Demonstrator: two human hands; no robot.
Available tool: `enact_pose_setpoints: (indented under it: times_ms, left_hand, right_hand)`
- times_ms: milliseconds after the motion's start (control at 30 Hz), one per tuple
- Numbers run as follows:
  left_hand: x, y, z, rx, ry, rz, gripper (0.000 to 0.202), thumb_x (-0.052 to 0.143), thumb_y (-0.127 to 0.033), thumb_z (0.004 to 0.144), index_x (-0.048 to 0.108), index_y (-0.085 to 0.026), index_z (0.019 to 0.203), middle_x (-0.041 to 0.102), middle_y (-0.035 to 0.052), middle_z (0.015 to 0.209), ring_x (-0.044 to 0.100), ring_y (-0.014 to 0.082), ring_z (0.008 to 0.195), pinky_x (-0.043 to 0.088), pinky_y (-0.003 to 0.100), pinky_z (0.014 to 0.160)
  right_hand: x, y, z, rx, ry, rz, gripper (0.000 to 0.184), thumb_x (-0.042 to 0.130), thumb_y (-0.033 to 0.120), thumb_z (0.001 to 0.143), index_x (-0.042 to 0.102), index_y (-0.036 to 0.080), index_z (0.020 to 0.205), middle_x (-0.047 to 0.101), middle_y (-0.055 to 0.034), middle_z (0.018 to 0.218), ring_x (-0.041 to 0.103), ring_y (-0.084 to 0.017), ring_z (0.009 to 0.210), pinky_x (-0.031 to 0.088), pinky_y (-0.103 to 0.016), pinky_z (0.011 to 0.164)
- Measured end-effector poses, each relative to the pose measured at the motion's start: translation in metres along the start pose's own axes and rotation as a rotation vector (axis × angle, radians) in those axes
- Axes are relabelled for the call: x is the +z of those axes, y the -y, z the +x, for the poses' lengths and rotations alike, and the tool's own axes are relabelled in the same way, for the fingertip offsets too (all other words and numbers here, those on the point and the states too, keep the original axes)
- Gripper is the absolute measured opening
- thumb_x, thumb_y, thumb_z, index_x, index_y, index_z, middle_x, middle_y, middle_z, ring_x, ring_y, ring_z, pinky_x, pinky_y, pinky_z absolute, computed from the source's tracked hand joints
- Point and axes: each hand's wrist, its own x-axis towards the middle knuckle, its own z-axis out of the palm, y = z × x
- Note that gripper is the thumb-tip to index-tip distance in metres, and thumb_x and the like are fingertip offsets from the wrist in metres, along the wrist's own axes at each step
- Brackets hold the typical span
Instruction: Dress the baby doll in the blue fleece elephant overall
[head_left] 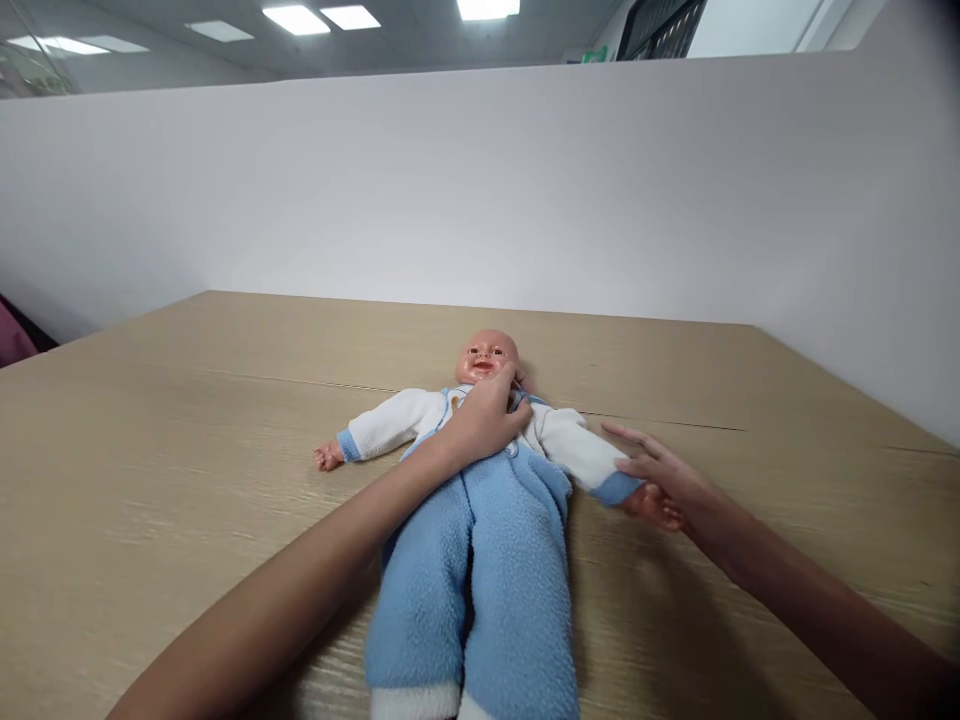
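Observation:
A baby doll lies on its back on the table, its head away from me. It wears a white top with blue cuffs and fuzzy blue overalls. My left hand reaches over its chest, thumb and fingers closed on the doll's clothing at the neck, by the shoulder on the right side. What lies under those fingers is partly hidden. Beside the doll's right-side sleeve, my right hand is open with fingers stretched out, against the cuff and the small plastic hand. The other doll arm lies spread to the left.
The wooden table has thin seams across its surface. A white partition rises behind it and along the right side. Something pink and black shows at the left edge. Ceiling lights appear above the partition.

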Motion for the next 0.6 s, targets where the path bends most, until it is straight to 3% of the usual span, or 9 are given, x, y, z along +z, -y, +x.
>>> enact_pose_setpoints:
  times_ms: [100,200,300,400,533,600]
  left_hand:
    - [0.001,0.001,0.000,0.008,0.010,0.023,0.018,0.059,-0.013,0.095,0.058,-0.020,0.111,0.064,-0.0010,0.085,0.059,0.0184,0.077,0.039,0.032,0.073]
    - [0.001,0.001,0.000,0.009,0.023,0.045,0.017,0.060,-0.013,0.095,0.059,-0.019,0.111,0.066,0.0006,0.089,0.061,0.0189,0.079,0.040,0.032,0.074]
    - [0.000,-0.001,-0.001,-0.010,0.028,0.070,0.016,0.060,-0.015,0.096,0.061,-0.019,0.111,0.068,0.0010,0.089,0.061,0.0191,0.079,0.040,0.032,0.074]
    - [-0.001,-0.003,-0.001,-0.022,0.043,0.080,0.015,0.060,-0.016,0.097,0.062,-0.019,0.111,0.070,0.0023,0.092,0.064,0.0200,0.082,0.039,0.033,0.073]
    - [-0.003,-0.006,-0.003,-0.010,0.048,0.127,0.013,0.059,-0.019,0.098,0.061,-0.020,0.111,0.073,0.0046,0.097,0.067,0.0222,0.089,0.041,0.033,0.073]
    - [-0.005,-0.007,-0.004,-0.007,0.054,0.196,0.013,0.058,-0.022,0.099,0.060,-0.020,0.112,0.073,0.0047,0.095,0.068,0.0234,0.088,0.043,0.034,0.074]
  right_hand:
    - [-0.020,0.001,-0.010,0.025,-0.034,-0.109,0.052,0.084,0.055,0.074,0.080,0.028,0.118,0.081,-0.0063,0.097,0.076,-0.029,0.083,0.062,-0.037,0.065]
    - [-0.022,0.002,-0.022,-0.013,-0.045,-0.222,0.051,0.080,0.065,0.078,0.079,0.027,0.112,0.082,-0.0093,0.111,0.075,-0.037,0.108,0.063,-0.045,0.089]
    - [-0.012,0.001,-0.033,-0.017,-0.027,-0.315,0.061,0.085,0.065,0.075,0.073,0.027,0.122,0.082,-0.0093,0.107,0.077,-0.038,0.104,0.062,-0.049,0.091]
    - [-0.007,0.001,-0.036,-0.090,0.000,-0.359,0.058,0.089,0.056,0.077,0.069,0.027,0.124,0.081,-0.0106,0.118,0.077,-0.037,0.105,0.063,-0.049,0.092]
    - [-0.020,-0.002,-0.029,-0.194,-0.020,-0.505,0.054,0.084,0.058,0.081,0.070,0.026,0.121,0.079,-0.0129,0.120,0.076,-0.038,0.103,0.061,-0.055,0.094]
    - [-0.026,-0.003,-0.025,-0.315,-0.098,-0.652,0.053,0.077,0.061,0.083,0.071,0.025,0.121,0.078,-0.0149,0.121,0.073,-0.041,0.108,0.056,-0.062,0.099]
